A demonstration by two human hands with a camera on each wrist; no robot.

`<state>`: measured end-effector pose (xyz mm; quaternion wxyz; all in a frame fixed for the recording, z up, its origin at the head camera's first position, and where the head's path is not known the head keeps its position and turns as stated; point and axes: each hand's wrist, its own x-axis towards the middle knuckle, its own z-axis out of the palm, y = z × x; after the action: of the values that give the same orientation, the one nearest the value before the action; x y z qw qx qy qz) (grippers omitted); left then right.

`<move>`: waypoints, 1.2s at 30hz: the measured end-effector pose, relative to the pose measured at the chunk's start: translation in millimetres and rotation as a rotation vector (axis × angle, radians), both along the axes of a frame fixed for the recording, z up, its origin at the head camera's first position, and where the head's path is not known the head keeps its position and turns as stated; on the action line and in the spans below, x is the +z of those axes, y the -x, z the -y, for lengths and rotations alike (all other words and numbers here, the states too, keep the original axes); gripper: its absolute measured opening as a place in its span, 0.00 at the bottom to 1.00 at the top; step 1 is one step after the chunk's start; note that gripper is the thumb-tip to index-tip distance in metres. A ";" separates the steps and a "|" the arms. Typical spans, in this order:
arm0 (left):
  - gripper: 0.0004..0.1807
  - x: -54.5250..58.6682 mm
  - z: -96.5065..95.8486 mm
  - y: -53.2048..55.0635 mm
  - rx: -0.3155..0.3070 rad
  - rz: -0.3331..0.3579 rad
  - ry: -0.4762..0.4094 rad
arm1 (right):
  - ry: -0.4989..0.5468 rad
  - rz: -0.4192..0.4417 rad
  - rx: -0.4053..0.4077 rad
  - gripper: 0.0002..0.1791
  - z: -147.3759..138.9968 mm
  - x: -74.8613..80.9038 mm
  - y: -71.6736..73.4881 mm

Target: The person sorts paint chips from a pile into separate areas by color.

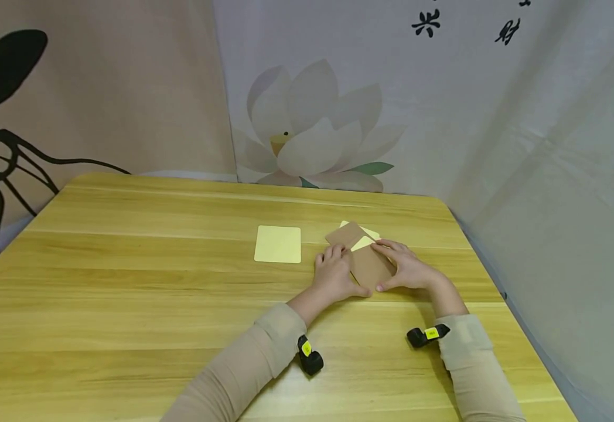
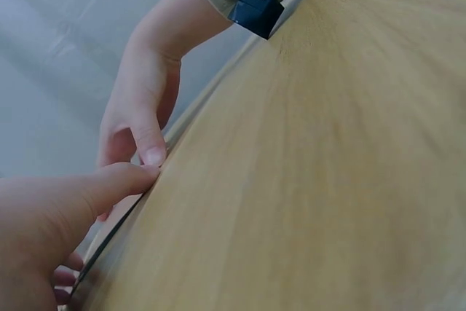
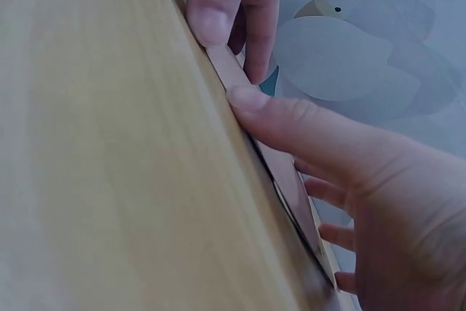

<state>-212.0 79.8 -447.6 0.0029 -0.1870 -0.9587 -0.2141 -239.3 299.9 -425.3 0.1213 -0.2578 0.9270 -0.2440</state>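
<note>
A brown square card [image 1: 371,268] lies turned cornerwise between the two hands in the head view. My left hand [image 1: 333,276] holds its left side, with the thumb at the near corner and the fingers by the left corner. From the right, my right hand [image 1: 408,267] grips the same card between thumb and fingers. Both thumbs meet the card's edge close together; the right thumb [image 3: 247,98] shows this in the right wrist view. Just beyond lie another brown card [image 1: 345,234] and yellow cards [image 1: 362,242], partly overlapped. What is under the held card is hidden.
One pale yellow square card [image 1: 277,244] with rounded corners lies left of the hands on the wooden table [image 1: 128,281]. Behind the table hangs a curtain [image 1: 317,117] with a flower print. The table's right edge runs beside the right arm.
</note>
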 end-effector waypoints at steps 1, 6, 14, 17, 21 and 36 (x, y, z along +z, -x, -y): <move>0.60 0.1 0.0 -0.1 -0.002 0.002 -0.002 | 0.002 0.000 0.001 0.59 0.3 0.4 -0.3; 0.60 1.4 -0.1 -0.5 -0.004 0.007 -0.004 | 0.015 0.004 0.009 0.58 0.7 1.3 -1.1; 0.59 -0.2 -0.4 0.6 -0.007 -0.007 -0.021 | 0.023 -0.007 0.016 0.57 1.6 0.7 -1.0; 0.58 -0.9 0.7 1.0 -0.007 -0.008 -0.031 | 0.016 -0.015 0.005 0.58 3.7 0.0 -1.4; 0.59 -0.5 2.6 1.2 -0.013 -0.004 -0.038 | 0.011 -0.023 -0.019 0.60 7.2 0.5 -3.3; 0.59 1.0 4.7 2.8 -0.018 -0.008 -0.042 | -0.011 -0.109 -0.068 0.64 18.8 -0.1 -7.8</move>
<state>-214.8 75.1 -446.5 0.0089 -0.1963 -0.9524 -0.2332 -231.5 281.1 -425.5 0.0638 -0.2381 0.9419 -0.2283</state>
